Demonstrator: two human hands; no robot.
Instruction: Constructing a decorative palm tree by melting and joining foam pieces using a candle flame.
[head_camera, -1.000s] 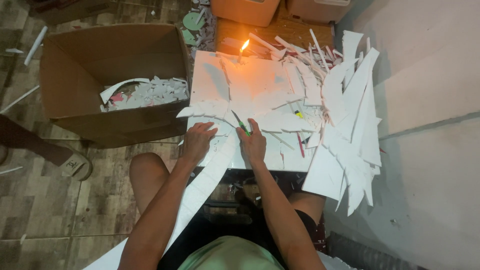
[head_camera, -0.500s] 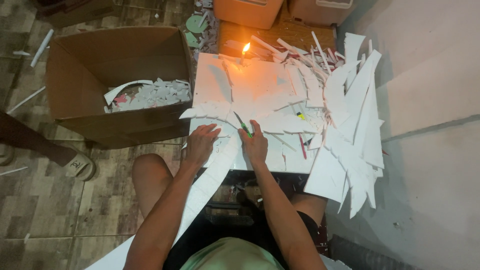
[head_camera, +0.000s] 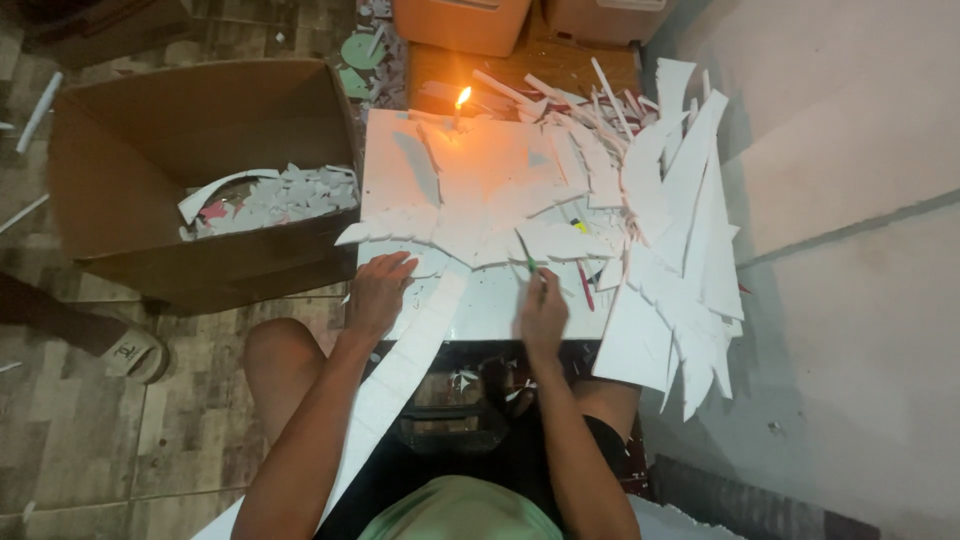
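two hands worked at the near edge of the white tabletop (head_camera: 400, 160). the left hand (head_camera: 378, 292) lay flat, fingers spread, pressing one long white strip (head_camera: 400, 365) that hung over the near edge toward the floor. the right hand (head_camera: 543, 312) had its grip closed on one green-handled cutter (head_camera: 526, 258), blade pointing toward the far edge. one red pen (head_camera: 585, 285) lay just beside it. one lit candle (head_camera: 461, 104) stood at the far edge. one cardboard box (head_camera: 200, 170) of white scraps stood off the left edge; offcuts too many to count heaped the right edge
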